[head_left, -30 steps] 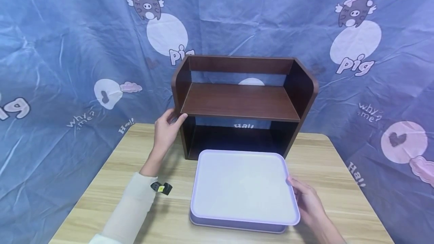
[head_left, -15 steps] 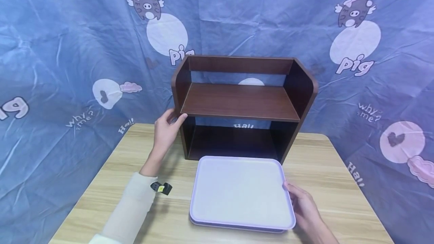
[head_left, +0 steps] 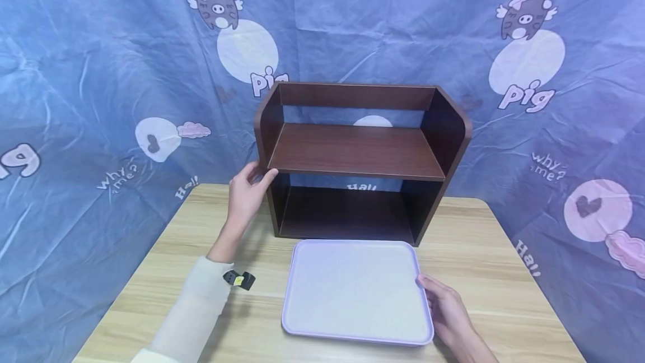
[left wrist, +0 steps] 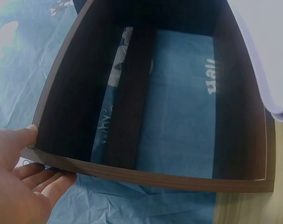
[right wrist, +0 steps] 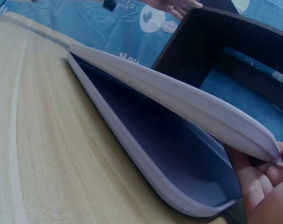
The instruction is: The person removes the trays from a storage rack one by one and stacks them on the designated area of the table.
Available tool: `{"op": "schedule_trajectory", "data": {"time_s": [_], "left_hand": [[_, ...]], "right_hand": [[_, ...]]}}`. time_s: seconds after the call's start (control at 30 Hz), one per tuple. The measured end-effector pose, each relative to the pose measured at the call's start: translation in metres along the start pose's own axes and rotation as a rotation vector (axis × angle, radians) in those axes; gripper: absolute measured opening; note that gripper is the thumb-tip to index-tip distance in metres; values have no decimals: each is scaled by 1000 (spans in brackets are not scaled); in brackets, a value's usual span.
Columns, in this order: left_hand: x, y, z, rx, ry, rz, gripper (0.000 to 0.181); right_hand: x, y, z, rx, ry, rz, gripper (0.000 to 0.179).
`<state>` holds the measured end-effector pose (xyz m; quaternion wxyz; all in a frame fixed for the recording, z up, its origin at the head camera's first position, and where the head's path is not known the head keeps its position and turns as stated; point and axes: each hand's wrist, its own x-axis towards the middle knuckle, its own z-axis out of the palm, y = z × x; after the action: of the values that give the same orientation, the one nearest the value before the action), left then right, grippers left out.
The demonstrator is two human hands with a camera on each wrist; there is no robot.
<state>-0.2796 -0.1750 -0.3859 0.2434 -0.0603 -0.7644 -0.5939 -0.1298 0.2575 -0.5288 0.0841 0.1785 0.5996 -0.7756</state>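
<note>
My left hand [head_left: 245, 198] grips the left side panel of a dark brown two-tier shelf [head_left: 358, 150], thumb on the front and fingers round the outside. In front of the shelf lies a pale tray [head_left: 358, 290] with a lilac rim. My right hand [head_left: 448, 312] pinches its right edge between thumb and fingers. The right wrist view shows this upper tray tilted, its held side raised over a second, lilac tray [right wrist: 178, 158] on the table. The two sit close together at the far left end. From the head, the lower tray is mostly hidden.
Both tiers of the shelf are bare. Everything stands on a light wood-grain table [head_left: 504, 273]. A blue cloth [head_left: 353, 27] printed with pigs hangs behind and at both sides. A small black strap end [head_left: 239, 280] sticks out from my left wrist.
The upper tray's raised side has come down and a little left, with my right hand on it, closer over the lower tray. My left hand has stayed on the shelf.
</note>
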Motion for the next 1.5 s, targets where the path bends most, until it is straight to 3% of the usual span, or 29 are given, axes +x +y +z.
{"op": "schedule_trajectory", "data": {"time_s": [0.27, 0.43, 0.53, 0.67, 0.77, 1.0, 1.1, 1.5], "left_hand": [[0, 2, 0, 5, -2, -1, 45], [-1, 2, 0, 4, 1, 5, 44], [-1, 3, 0, 11, 5, 12, 44], [0, 3, -1, 19, 6, 8, 44], [0, 3, 0, 20, 3, 4, 45], [0, 4, -1, 23, 1, -1, 45], [0, 3, -1, 20, 1, 0, 45], [-1, 3, 0, 18, 5, 2, 45]], "right_hand": [[1, -3, 2, -17, 4, 16, 14], [3, -6, 5, -86, 32, 35, 39], [3, -11, 6, -200, 53, 18, 51], [6, -17, 6, -477, 108, -70, 50], [8, -20, 6, -676, 141, -158, 44], [7, -25, 8, -960, 153, -318, 31], [8, -25, 9, -1024, 141, -354, 28], [7, -25, 14, -1112, 115, -406, 30]]}}
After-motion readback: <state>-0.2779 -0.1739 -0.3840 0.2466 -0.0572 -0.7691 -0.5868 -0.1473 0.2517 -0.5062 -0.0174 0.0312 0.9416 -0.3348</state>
